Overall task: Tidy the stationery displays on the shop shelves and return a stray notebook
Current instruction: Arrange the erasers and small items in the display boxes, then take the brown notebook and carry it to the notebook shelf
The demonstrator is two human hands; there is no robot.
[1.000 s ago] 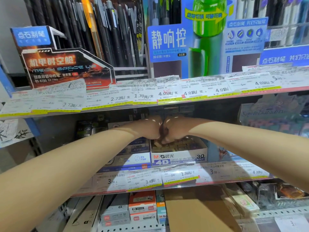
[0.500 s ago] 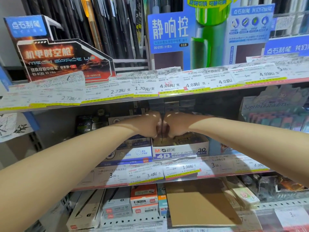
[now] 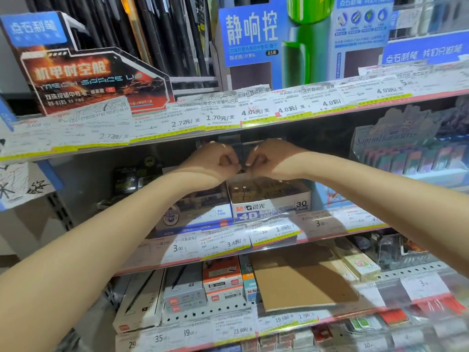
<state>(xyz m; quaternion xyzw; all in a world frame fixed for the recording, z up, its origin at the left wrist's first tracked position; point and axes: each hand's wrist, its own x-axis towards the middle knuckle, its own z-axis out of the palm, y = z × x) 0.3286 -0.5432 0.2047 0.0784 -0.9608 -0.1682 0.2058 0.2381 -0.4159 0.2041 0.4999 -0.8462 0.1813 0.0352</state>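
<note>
My left hand (image 3: 215,161) and my right hand (image 3: 269,161) are raised under the upper shelf edge, just above the open M&G eraser box (image 3: 269,207) on the middle shelf. Both have curled fingers that pinch a small dark box (image 3: 240,153) between them, one hand on each side. The eraser box holds several tan erasers. A brown kraft notebook (image 3: 304,283) lies flat on the lower shelf, below and right of my hands, among packaged goods.
Blue-and-white boxes (image 3: 198,214) sit left of the eraser box. The upper shelf carries a red-and-black pen display (image 3: 83,77) and a blue-and-green display (image 3: 291,41). Price labels (image 3: 253,110) line the shelf edges. Boxed stationery (image 3: 220,283) fills the lower shelf.
My hands have risen out of the eraser box and parted slightly, now gripping the dark box near the shelf's underside. The view has tilted slightly downward.
</note>
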